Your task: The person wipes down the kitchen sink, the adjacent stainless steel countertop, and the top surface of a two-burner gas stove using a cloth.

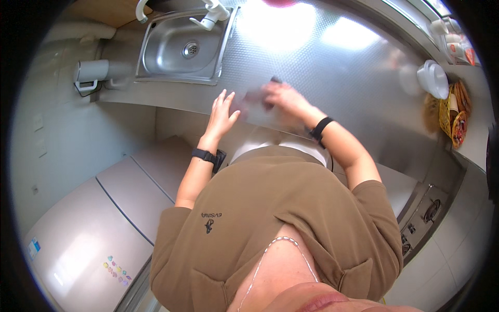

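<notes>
My right hand (282,97) is over the front part of the stainless steel counter (335,93), blurred by motion. Its fingers are curled around a small dark object (276,79), one end of which pokes out beyond the knuckles; blur hides what kind of thing it is. To the left, my left hand (222,115) hovers by the counter's front edge, fingers apart and nothing in them. Each wrist wears a black strap.
A steel sink (179,46) with a white faucet (212,15) lies at upper left. Beyond it is a white electric kettle (91,71). White plastic bowls (433,79) and a yellow basket (446,117) stand far right, above a gas stove (425,214). A refrigerator (89,226) is at lower left.
</notes>
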{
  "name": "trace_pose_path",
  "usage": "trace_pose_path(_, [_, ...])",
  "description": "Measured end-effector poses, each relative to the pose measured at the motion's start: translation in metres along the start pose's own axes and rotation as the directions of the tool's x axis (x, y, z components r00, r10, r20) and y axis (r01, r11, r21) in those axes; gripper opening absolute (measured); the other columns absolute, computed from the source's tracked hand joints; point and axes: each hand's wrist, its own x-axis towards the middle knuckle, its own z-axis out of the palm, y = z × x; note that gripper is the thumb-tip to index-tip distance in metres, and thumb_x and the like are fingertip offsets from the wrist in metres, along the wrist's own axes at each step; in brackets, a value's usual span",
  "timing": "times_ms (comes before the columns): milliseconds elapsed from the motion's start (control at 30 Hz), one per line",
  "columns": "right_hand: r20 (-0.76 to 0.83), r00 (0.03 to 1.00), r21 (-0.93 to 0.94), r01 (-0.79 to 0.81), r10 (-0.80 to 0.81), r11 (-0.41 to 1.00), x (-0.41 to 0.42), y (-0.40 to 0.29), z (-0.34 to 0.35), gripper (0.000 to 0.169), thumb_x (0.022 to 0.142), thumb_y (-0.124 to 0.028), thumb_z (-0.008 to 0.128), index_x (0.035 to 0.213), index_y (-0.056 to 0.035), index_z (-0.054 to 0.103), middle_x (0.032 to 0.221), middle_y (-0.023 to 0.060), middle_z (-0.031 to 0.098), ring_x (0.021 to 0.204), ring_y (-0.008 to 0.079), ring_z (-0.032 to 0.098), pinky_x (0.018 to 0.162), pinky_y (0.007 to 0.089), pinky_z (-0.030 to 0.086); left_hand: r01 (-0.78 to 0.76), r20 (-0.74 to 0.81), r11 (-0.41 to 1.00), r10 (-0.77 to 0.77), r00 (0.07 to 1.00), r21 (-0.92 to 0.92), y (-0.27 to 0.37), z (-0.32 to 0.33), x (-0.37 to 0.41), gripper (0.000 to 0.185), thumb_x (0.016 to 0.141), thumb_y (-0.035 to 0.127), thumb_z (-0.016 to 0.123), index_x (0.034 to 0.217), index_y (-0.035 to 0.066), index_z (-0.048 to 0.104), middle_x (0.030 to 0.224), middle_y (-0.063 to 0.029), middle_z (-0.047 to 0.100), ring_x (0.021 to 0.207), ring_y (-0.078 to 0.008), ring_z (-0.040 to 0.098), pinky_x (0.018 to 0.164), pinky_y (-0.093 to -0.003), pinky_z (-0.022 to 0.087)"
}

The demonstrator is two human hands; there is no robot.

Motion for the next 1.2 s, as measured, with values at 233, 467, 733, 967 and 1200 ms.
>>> trace_pose_path(233, [-0.595, 0.739, -0.286, -0.562, 0.315, 0.776, 0.095, 0.094, -0.009, 0.033, 0.086, -0.007, 0.047, 0.116, -0.0103, 0.060, 0.139, 0.0176, 0.044, 0.128, 0.0367, 0.041, 0.102, 0.0457, 0.038, 0.094, -0.013, 0.994, -0.095, 0.995, -0.048, -0.022, -0.003, -0.016, 0.064, 0.078, 0.018, 0.072, 0.135, 0.009, 0.045, 0.148, -0.0234, 0.029, 0.132, -0.0405, 0.033, 0.108, -0.0461, 0.032])
trace_pose_path(467, [-0.063, 0.982, -0.360, 0.145, -0.180, 0.922, 0.099, 0.027, 0.109, 0.032, 0.088, -0.017, 0.049, 0.118, -0.0157, 0.060, 0.146, 0.0070, 0.039, 0.136, 0.0301, 0.035, 0.105, 0.0518, 0.035, 0.089, -0.088, 0.992, -0.097, 0.991, -0.093, -0.043, -0.006, -0.018, 0.064, 0.079, 0.015, 0.070, 0.137, 0.010, 0.044, 0.148, -0.0213, 0.029, 0.133, -0.0390, 0.034, 0.107, -0.0452, 0.033])
trace_pose_path(733, [-0.239, 0.966, -0.180, -0.143, 0.098, 0.973, -0.079, 0.000, 0.015, 0.022, 0.080, -0.006, 0.055, 0.099, -0.0078, 0.066, 0.133, 0.0120, 0.054, 0.125, 0.0318, 0.048, 0.104, 0.0455, 0.036, -0.029, -0.056, 0.992, 0.022, 0.998, -0.124, -0.034, -0.006, 0.013, 0.061, 0.081, 0.015, 0.068, 0.136, 0.009, 0.044, 0.147, -0.0209, 0.030, 0.131, -0.0400, 0.036, 0.107, -0.0465, 0.033])
trace_pose_path(967, [-0.880, -0.176, 0.335, -0.888, 0.442, 0.315, -0.277, 0.085, 0.033, 0.041, 0.072, 0.006, 0.046, 0.108, -0.0014, 0.064, 0.120, 0.0206, 0.054, 0.111, 0.0369, 0.050, 0.096, 0.0450, 0.041, -0.161, 0.057, 0.987, 0.162, 0.985, -0.017, -0.004, 0.013, 0.055, 0.059, 0.081, 0.014, 0.067, 0.135, 0.006, 0.045, 0.146, -0.0223, 0.032, 0.131, -0.0400, 0.035, 0.108, -0.0463, 0.033])
trace_pose_path(1200, [-0.665, 0.594, -0.119, -0.683, 0.453, 0.721, -0.219, 0.017, 0.061, 0.032, 0.084, -0.002, 0.050, 0.111, -0.0138, 0.064, 0.141, 0.0102, 0.045, 0.132, 0.0297, 0.041, 0.104, 0.0478, 0.036, -0.377, 0.210, 0.925, 0.376, 0.902, -0.039, 0.085, 0.056, 0.093, 0.059, 0.080, 0.013, 0.067, 0.134, 0.004, 0.046, 0.145, -0.0248, 0.033, 0.130, -0.0410, 0.036, 0.107, -0.0461, 0.033])
